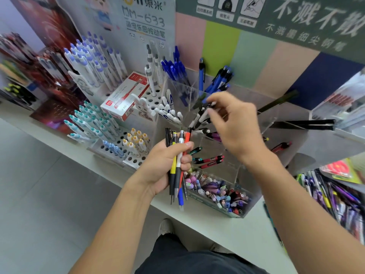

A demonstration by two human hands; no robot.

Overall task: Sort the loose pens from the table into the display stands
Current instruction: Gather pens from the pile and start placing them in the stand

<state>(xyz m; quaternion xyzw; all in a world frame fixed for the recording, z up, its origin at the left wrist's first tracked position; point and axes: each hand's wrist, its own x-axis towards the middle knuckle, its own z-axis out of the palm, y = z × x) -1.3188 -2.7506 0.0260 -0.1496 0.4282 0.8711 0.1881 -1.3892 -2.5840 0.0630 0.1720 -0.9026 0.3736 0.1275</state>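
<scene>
My left hand [166,165] grips a bunch of several pens [177,169], upright, with yellow, white, red, black and blue barrels. My right hand [235,125] hovers over the clear acrylic divided stand [233,167] and pinches a black-and-white pen [199,117] by its top end; the pen slants down into a middle compartment. Other compartments hold blue pens [175,70], dark blue pens [221,80] and red-black pens [209,161]. The hand blurs, so its fingertips are unclear.
A white perforated stand [134,161] on the left holds purple-capped, teal-capped and yellow-capped pens. A red-and-white pen box [126,95] lies on it. A bin of mixed small pens [219,192] sits at the shelf's front edge. Loose pens pile [335,198] at right.
</scene>
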